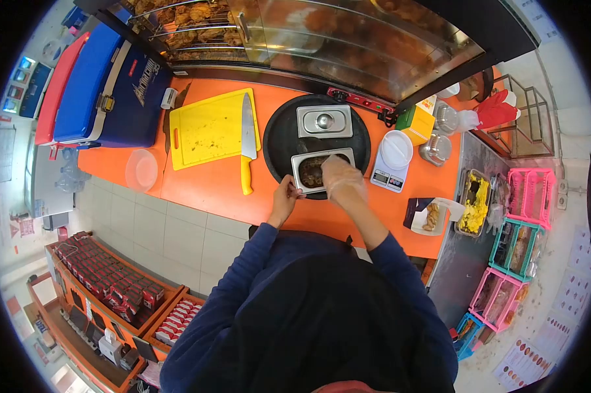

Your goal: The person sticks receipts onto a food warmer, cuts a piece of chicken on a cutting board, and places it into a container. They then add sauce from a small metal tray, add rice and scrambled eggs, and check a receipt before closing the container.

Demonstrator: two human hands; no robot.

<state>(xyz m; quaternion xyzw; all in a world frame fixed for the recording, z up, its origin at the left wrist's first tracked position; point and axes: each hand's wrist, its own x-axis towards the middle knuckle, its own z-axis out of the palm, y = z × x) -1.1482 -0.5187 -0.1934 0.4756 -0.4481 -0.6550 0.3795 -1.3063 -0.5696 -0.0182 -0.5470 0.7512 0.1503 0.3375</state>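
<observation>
My left hand [284, 200] pinches the near left corner of a small rectangular metal pan [296, 171]. Inside the pan lies a dark brown food mix [312, 172]. A clear plastic glove covers my right hand [342, 178], which reaches over the pan's right side with its fingers curled down; what they hold, if anything, is hidden. The pan rests on a round black tray [279, 139]. Behind it on the same tray sits a metal lid with a round knob [325, 122].
A knife with a yellow handle [246, 173] lies partly on a yellow cutting board [207, 134]. To the right are a digital scale [388, 178], glass jars [435, 150] and a container of yellow food [477, 206]. A glass display cabinet [334, 39] stands behind; a blue cooler [122, 98] is left.
</observation>
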